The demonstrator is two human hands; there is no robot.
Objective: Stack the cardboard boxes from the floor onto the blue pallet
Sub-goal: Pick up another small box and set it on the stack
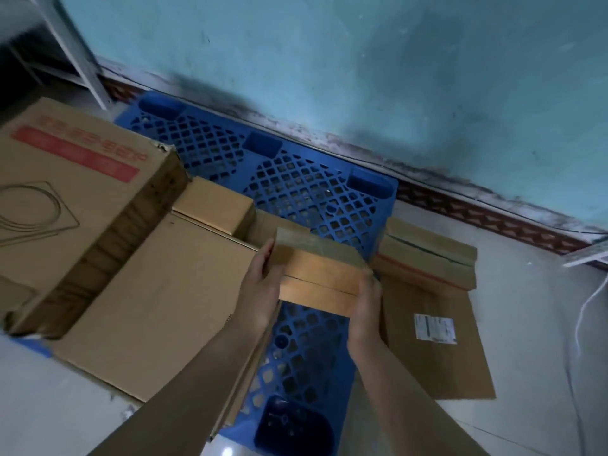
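Holding a small tan cardboard box [320, 274] above the open middle of the blue lattice plastic pallet [306, 179], I have my left hand [263, 286] and right hand [365, 311] clamped flat on its opposite ends, fingers wrapped. Palm pressure alone carries it, so I judge it could slip, or land crooked against the wide flat brown carton [164, 304] along the pallet's left edge.

1. We see the blue pallet [306, 179], a plastic lattice, lying flat on the floor against the wall.
2. We hold a small box [320, 274] above its middle, tilted, flaps shut.
3. A large box with red print [75, 189] stands on its left part.
4. A wide flat box [158, 297] lies beside that, with a small box [214, 204] behind it.
5. 2 boxes [434, 291] lie on the floor just right of the pallet.
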